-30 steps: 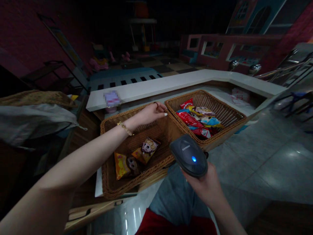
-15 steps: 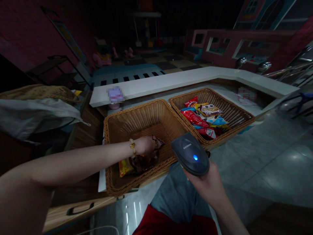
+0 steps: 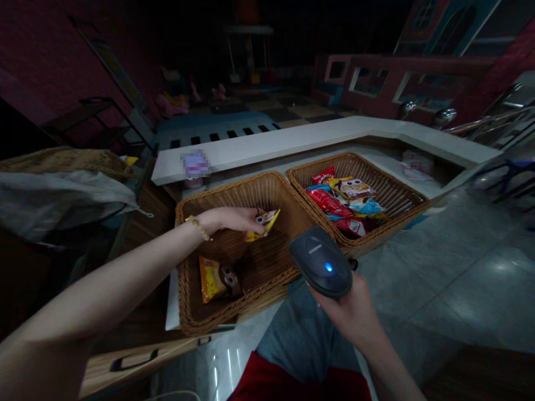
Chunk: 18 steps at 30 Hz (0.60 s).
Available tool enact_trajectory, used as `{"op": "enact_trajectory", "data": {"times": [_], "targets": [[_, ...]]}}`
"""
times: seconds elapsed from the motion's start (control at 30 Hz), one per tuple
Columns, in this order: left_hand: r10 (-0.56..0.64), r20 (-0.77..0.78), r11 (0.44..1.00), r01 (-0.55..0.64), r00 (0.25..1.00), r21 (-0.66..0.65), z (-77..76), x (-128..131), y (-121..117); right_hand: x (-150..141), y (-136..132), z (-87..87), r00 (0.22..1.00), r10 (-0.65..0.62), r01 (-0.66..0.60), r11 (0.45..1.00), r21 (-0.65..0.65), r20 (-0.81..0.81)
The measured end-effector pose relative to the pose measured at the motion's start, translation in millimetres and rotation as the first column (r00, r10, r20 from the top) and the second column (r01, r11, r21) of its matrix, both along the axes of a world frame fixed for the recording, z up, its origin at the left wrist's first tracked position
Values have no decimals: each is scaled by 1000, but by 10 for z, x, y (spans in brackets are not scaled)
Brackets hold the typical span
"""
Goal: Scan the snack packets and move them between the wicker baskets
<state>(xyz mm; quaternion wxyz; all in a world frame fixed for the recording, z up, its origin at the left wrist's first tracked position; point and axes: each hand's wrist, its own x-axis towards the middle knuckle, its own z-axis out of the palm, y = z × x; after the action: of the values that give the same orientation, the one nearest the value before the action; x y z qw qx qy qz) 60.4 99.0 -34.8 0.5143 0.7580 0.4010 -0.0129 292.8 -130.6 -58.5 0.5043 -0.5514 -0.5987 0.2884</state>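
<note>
In the head view, the left hand (image 3: 236, 220) reaches into the nearer wicker basket (image 3: 225, 192) and is closed on a small yellow snack packet (image 3: 264, 225), pinching it between the fingers and thumb. The packet's far end sticks out past the fingertips, and how high it sits above the basket's floor is hard to tell. A gold chain bracelet (image 3: 198, 227) circles the wrist just behind this grip.

Below the left hand, toward the near wall of the same basket, a second yellow packet with a cartoon face (image 3: 215, 281) lies alone on the weave, well apart from the fingers.

The right hand (image 3: 346, 312) is closed around a dark handheld barcode scanner (image 3: 321, 263), wrapping it from below, with a blue light glowing on its top. It is held just in front of the corner where the two baskets meet, touching neither as far as the view shows.

Beyond the scanner, a second wicker basket (image 3: 368, 170) sits beside the first, filled with a heap of red, blue and yellow snack bags (image 3: 334, 203). A white counter ledge (image 3: 292, 142) runs behind both baskets, farther from the hands. To the left of the left forearm lies a pale grey cloth (image 3: 62, 200).
</note>
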Motion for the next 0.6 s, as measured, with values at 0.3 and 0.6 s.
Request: {"op": "enact_trajectory", "data": {"times": [0.3,0.6], "targets": [[481,424,845,-277,767,-458,184,-245,-152,-119,60,61,998,-10,8,999,35,58],[588,461,798,-387,665,-461,283,-171,-244,-204,143,67,989,-29,17,996,84,145]]}}
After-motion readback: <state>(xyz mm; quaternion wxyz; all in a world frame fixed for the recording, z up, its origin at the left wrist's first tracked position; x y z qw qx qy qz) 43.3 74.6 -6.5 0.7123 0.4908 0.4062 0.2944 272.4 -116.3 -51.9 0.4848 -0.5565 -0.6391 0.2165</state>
